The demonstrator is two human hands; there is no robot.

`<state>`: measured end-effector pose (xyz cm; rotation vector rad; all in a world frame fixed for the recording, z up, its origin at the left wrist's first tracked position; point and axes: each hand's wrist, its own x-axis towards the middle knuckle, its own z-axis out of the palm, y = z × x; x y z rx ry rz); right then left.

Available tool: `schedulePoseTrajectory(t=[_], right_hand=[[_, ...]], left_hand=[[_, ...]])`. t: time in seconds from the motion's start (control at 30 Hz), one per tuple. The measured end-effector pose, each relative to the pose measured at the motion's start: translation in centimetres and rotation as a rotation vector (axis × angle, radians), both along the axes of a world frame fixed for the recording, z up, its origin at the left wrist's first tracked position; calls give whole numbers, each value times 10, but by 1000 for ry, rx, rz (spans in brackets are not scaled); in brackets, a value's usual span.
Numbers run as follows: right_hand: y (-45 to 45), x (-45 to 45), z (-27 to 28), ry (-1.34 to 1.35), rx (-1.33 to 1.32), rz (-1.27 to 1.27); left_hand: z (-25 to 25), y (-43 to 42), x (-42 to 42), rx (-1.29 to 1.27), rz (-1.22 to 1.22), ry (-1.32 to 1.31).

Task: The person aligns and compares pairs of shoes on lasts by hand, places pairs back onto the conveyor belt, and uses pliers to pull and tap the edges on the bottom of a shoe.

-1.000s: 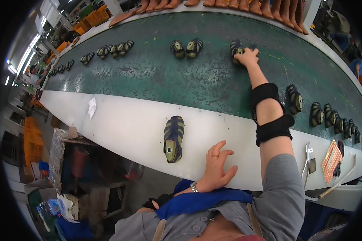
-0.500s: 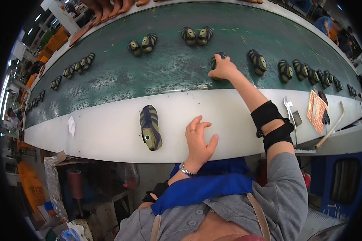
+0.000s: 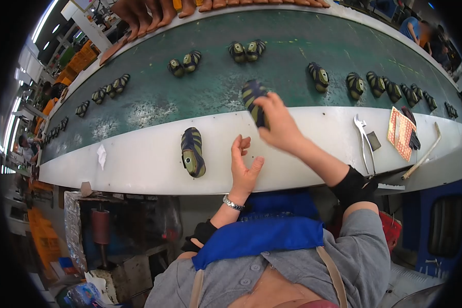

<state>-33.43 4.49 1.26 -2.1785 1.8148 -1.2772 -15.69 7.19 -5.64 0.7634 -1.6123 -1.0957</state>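
My right hand [image 3: 282, 124] grips a dark navy and olive striped shoe [image 3: 252, 97], slightly blurred, raised over the near edge of the green belt [image 3: 154, 97]. Lower down, my left hand [image 3: 245, 169] is held above the white ledge [image 3: 133, 159] with fingers curved and apart, holding nothing. Left of that hand a matching shoe [image 3: 192, 153] lies on the ledge, its round pale spot toward me. Part of the held shoe is hidden behind my right fingers.
On the belt stand several more striped shoes, including a pair [image 3: 246, 51] and a single shoe [image 3: 318, 77]. Pliers [image 3: 364, 141], an orange patterned cloth [image 3: 399, 134] and a stick [image 3: 423, 154] lie at right. Brown foot forms [image 3: 164, 13] line the far side.
My right hand has lifted the shoe off the belt and brought it left and nearer to me. My left hand is slightly turned. The view has shifted a little.
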Motion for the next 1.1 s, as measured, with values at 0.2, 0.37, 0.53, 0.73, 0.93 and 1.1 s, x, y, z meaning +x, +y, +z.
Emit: schedulePoseTrajectory(t=[0.2,0.37,0.53,0.73,0.93,1.1], right_hand=[[77,24,4,-167,61,544],[40,-29,13,-147,39,436],[-78,-168,3,63,-25,-387],[-131,-242,-59,-7,493,-791],[-113,-247,-38,-567,494,-536],[-13,-141,-21,-1205,394,-53]], left_hand=[[11,4,-2,109,64,119],[0,1,4,200,35,232],[7,1,10,320,-67,372],[9,-4,10,264,-85,336],[12,-3,11,355,-106,403],[9,-3,14,398,-160,484]])
